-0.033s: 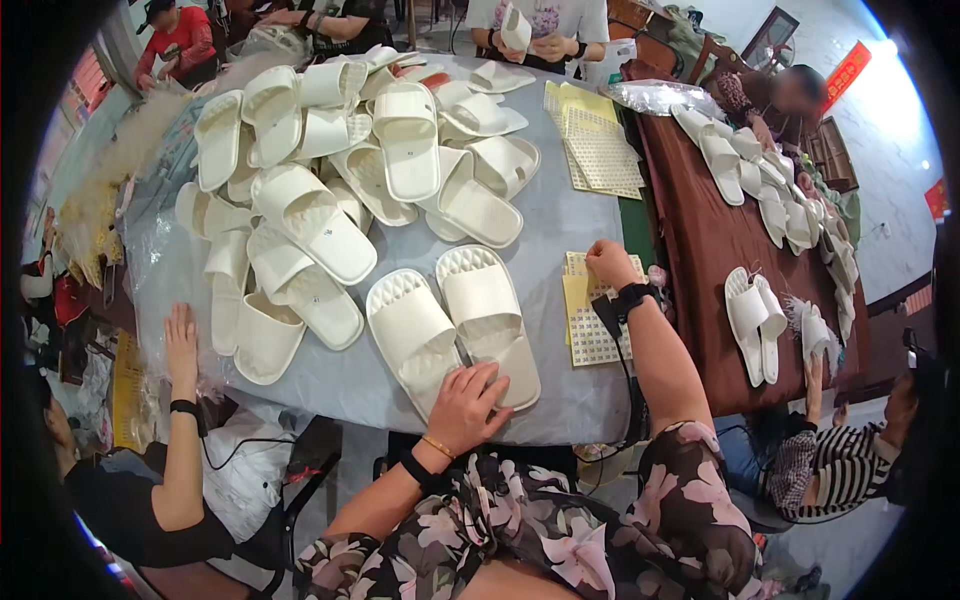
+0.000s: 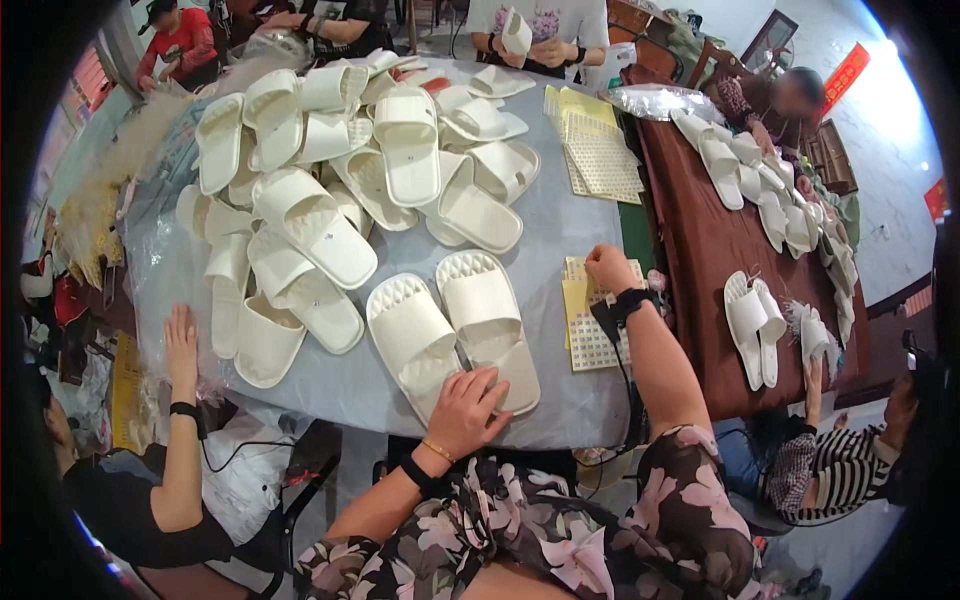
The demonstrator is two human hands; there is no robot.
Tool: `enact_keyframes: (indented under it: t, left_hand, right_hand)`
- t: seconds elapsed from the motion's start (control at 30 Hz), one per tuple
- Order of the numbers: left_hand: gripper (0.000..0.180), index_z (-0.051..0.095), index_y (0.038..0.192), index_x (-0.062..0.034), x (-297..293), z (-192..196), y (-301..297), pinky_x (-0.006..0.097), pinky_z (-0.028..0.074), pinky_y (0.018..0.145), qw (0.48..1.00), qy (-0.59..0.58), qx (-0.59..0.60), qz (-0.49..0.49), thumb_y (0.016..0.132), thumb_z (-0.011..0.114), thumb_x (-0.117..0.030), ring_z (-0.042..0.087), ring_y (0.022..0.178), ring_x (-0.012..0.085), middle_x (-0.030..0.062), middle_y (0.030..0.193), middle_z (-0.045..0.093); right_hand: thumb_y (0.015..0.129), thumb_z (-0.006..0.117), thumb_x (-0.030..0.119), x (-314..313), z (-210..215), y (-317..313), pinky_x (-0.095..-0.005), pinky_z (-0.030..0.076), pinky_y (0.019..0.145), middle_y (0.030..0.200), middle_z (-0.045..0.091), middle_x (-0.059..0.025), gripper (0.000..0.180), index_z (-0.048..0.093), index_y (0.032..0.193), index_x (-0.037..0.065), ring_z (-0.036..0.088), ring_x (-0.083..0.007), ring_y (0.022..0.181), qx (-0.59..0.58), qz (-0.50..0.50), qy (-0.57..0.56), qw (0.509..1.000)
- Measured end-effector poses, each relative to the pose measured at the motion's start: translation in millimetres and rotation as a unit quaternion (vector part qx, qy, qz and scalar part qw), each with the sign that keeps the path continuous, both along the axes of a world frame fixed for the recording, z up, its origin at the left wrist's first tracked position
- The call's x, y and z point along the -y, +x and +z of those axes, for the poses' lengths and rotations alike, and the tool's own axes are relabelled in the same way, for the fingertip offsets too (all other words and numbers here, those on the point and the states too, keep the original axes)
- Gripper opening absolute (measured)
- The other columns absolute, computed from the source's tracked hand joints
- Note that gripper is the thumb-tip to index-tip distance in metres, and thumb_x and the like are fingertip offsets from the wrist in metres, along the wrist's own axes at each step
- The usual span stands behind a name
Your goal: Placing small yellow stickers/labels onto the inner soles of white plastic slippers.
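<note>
Two white slippers lie side by side on the table in front of me, a left slipper (image 2: 400, 325) and a right slipper (image 2: 485, 300), both toes toward me. My left hand (image 2: 468, 410) rests across their near ends, its fingers extended and slightly apart, gripping nothing. Over the upper edge of a yellow sheet of small labels (image 2: 598, 345) is my right hand (image 2: 608, 268), its fingers curled closed. Whatever those fingers may hold is hidden. A heap of white slippers (image 2: 315, 220) fills the table beyond and to the left.
More label sheets (image 2: 605, 150) lie farther off. At right, a brown-covered table (image 2: 690, 270) bears several white slippers (image 2: 748, 320). A co-worker's hand (image 2: 181, 345) lies on the plastic sheeting at the left edge. Another person across the table holds a white slipper (image 2: 517, 33).
</note>
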State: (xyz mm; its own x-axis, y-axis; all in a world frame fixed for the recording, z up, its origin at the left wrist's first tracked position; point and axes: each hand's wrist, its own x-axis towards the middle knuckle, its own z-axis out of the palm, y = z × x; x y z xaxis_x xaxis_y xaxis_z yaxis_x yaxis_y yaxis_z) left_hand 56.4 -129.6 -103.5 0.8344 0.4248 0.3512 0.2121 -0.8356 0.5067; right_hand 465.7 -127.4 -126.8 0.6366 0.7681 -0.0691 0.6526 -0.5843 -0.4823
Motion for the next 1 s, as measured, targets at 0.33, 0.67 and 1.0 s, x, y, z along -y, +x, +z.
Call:
enact_keyframes:
  t: [0.33, 0.67, 1.0]
  left_hand:
    - [0.043, 0.061, 0.117, -0.0108, 1.2, 0.9, -2.1, 0.043, 0.035, 0.105, 1.0, 0.011, -0.003, 0.001, 0.082, 0.069, -0.034, 0.051, 0.121, 0.026, 0.0105, 0.127, 0.057]
    - [0.043, 0.061, 0.116, -0.0106, 1.2, -0.3, -2.1, 0.043, 0.035, 0.105, 1.0, 0.012, 0.01, 0.005, 0.081, 0.07, -0.034, 0.051, 0.121, 0.0259, 0.0106, 0.126, 0.058]
    - [0.042, 0.062, 0.114, -0.0099, 0.9, -3.3, -3.4, 0.043, 0.035, 0.105, 1.0, 0.002, 0.015, 0.008, 0.079, 0.071, -0.032, 0.051, 0.121, 0.0272, 0.0109, 0.126, 0.057]
  right_hand:
    - [0.077, 0.067, 0.016, 2.0, -3.5, -2.3, -0.0413, 0.053, 0.078, 0.087, 0.069, -0.0202, 0.019, 0.066, 0.088, 0.001, 0.067, -0.036, 0.086, 0.001, -0.077, 0.034, 0.996]
    - [0.077, 0.067, 0.02, -3.8, 4.9, -14.1, -0.0429, 0.053, 0.076, 0.085, 0.069, -0.0209, 0.022, 0.067, 0.085, 0.0, 0.067, -0.037, 0.083, 0.032, -0.088, 0.021, 0.995]
    - [0.079, 0.068, 0.018, 6.5, 8.7, -21.4, -0.0419, 0.053, 0.075, 0.085, 0.07, -0.0188, 0.018, 0.07, 0.087, 0.002, 0.067, -0.0352, 0.082, 0.027, -0.072, 0.062, 0.995]
